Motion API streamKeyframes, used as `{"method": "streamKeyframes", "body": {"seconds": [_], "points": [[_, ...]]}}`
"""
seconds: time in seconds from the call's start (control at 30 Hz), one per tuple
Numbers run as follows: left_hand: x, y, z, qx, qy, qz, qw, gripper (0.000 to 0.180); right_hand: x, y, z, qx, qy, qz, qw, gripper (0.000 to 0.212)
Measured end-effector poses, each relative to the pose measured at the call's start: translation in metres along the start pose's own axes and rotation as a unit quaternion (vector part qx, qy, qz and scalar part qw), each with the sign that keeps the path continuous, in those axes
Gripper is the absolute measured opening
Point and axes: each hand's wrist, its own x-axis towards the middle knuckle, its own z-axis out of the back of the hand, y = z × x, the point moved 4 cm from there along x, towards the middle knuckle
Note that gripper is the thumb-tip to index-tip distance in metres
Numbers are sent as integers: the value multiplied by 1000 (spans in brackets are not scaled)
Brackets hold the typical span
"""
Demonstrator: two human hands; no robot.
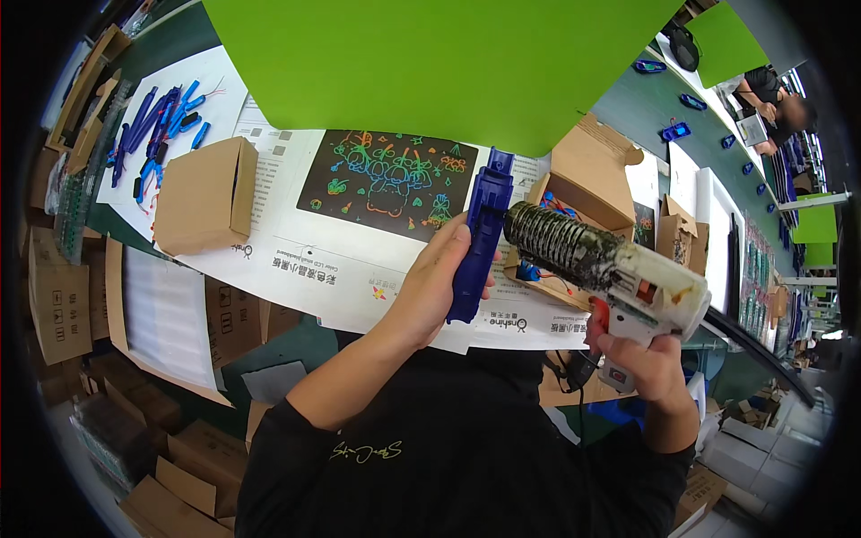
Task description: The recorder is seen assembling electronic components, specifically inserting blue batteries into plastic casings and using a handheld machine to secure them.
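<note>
My left hand [429, 285] holds a long, narrow, dark blue plastic housing [481, 240] upright over the table's front edge, fingers wrapped behind it. In my right hand [653, 366] is a white hot glue gun [659, 285], gripped by its handle with the red trigger under a finger. Its dark, stained coil-wrapped barrel points left. The nozzle end is at the housing's right side; whether it touches cannot be told. A long dark stick [753, 350] sticks out behind the gun.
White printed sheets [278, 260] cover the table, with a dark sheet of neon drawings [386, 184] on them. A cardboard box [202, 197] stands left, near blue parts [148, 125] with wires. An open carton [587, 175] lies behind the gun. A green panel [430, 72] hangs ahead. Another person [771, 108] sits far right.
</note>
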Motion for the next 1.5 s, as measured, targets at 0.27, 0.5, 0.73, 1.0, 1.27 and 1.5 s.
{"method": "streamKeyframes", "body": {"seconds": [0.27, 0.5, 0.73, 1.0, 1.27, 1.5], "points": [[1, -6, 4, 3, -40, -13, 999, 42, -9, -2, -6, -13, 23, -8, 1000, 37], [-1, 3, -2, 11, -8, 0, 1000, 43, 4, -1, 12, -88, 3, 3, 996, 45], [3, -1, 3, 29, 3, -31, 999, 46, -3, 3, 4, -73, 23, 39, 996, 45], [2, 2, 1, 60, -14, -30, 998, 48, 9, 27, 0, -66, -32, 95, 993, 33], [3, 3, 4, 64, -12, -34, 997, 48, 2, 34, 2, -15, 0, 1, 1000, 50], [-19, -54, 42, -185, -12, -144, 972, 38, -39, 7, 114, 158, -277, 147, 936, 44]]}}
